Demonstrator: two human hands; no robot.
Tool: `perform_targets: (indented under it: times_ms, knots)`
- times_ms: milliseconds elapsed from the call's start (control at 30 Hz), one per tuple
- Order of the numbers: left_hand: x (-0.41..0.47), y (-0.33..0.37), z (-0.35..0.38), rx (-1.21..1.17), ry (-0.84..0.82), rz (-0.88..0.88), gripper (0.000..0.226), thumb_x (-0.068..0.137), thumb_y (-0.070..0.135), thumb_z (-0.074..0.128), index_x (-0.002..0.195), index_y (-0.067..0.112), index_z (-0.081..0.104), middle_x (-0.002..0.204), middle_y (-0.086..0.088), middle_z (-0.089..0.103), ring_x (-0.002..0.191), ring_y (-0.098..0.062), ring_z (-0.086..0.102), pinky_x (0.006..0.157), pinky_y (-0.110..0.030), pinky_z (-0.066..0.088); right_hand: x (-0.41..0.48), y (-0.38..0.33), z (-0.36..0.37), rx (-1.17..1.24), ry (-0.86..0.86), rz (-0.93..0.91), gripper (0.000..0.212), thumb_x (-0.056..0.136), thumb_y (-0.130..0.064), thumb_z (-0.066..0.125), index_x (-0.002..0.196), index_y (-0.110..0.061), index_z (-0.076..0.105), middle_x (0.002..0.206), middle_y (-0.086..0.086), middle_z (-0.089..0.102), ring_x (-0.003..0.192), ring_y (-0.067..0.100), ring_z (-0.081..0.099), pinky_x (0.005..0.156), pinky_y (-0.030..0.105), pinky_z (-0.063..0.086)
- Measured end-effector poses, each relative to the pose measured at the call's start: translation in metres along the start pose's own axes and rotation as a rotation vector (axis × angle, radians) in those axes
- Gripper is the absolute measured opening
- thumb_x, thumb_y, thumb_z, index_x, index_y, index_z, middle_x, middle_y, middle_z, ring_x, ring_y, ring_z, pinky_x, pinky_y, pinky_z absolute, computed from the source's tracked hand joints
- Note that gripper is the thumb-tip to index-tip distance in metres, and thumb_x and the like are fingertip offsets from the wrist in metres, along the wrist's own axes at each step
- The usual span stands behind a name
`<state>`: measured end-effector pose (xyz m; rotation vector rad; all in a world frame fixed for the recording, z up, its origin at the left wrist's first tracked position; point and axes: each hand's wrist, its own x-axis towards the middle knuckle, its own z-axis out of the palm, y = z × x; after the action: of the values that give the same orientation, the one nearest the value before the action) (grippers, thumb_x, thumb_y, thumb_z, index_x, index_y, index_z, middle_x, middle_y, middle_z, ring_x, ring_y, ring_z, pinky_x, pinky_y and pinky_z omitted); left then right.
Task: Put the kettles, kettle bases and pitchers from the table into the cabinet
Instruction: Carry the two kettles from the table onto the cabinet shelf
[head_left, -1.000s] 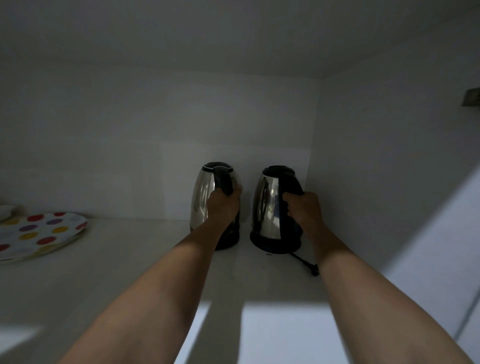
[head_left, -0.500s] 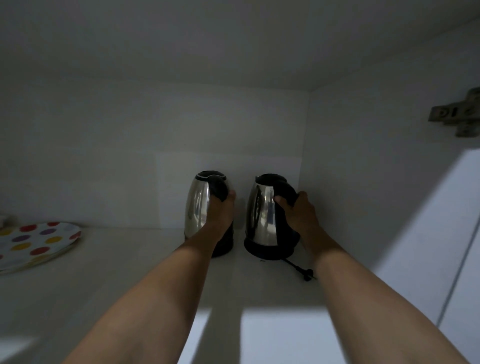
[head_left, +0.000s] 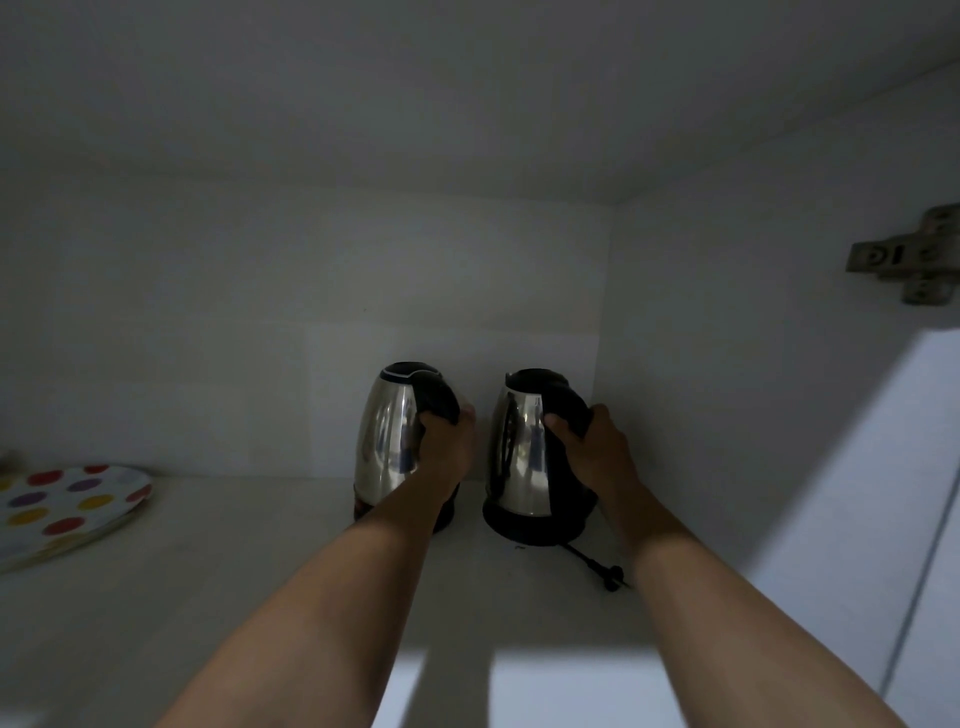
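Observation:
Two steel kettles with black handles stand side by side at the back right of the white cabinet shelf (head_left: 260, 571). My left hand (head_left: 447, 447) grips the handle of the left kettle (head_left: 389, 441). My right hand (head_left: 597, 447) grips the handle of the right kettle (head_left: 519, 457), which sits on a black base (head_left: 530, 527). The base's cord and plug (head_left: 608, 569) lie on the shelf just in front, beside my right forearm.
A white plate with coloured dots (head_left: 62, 509) lies at the shelf's left edge. The cabinet's right wall (head_left: 727, 364) stands close to the right kettle, with a metal door hinge (head_left: 909, 260) higher up. The cabinet interior is dim.
The view has drawn back slightly, so both kettles look a little farther away. Both hands stay on the kettle handles, and the right hand's fingers have shifted on its handle.

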<state>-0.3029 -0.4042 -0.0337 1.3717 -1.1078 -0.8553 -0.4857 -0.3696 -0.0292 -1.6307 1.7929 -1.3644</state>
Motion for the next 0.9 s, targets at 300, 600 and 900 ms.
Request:
perform_targets:
  times_ms: [300,600,900]
  knots:
    - [-0.003,-0.001,-0.005,0.174,-0.007,0.042,0.062,0.094,0.030,0.059,0.143,-0.002,0.038,0.134,-0.024,0.056,0.121,-0.039,0.056,0.103,-0.043,0.045,0.001,0.000,-0.003,0.004,-0.090,0.038,0.057,0.100,-0.049,0.056,0.132,-0.004,0.043,0.133,0.022,0.058,0.117,0.035,0.060,0.082,0.031,0.044]
    - [-0.002,0.000,-0.016,0.225,-0.020,0.069,0.065,0.097,0.032,0.057,0.148,0.000,0.033,0.141,-0.020,0.052,0.127,-0.037,0.052,0.101,-0.036,0.040,0.002,0.000,-0.001,-0.023,-0.080,0.033,0.055,0.100,-0.046,0.058,0.128,-0.001,0.043,0.129,0.025,0.060,0.115,0.038,0.061,0.078,0.031,0.041]
    - [-0.007,0.007,-0.020,0.348,-0.057,0.050,0.067,0.095,0.036,0.061,0.145,-0.002,0.039,0.138,-0.021,0.055,0.126,-0.038,0.053,0.099,-0.035,0.043,-0.008,-0.007,-0.002,-0.101,-0.073,0.031,0.064,0.096,-0.049,0.062,0.136,-0.006,0.035,0.132,0.024,0.057,0.116,0.038,0.060,0.083,0.036,0.049]
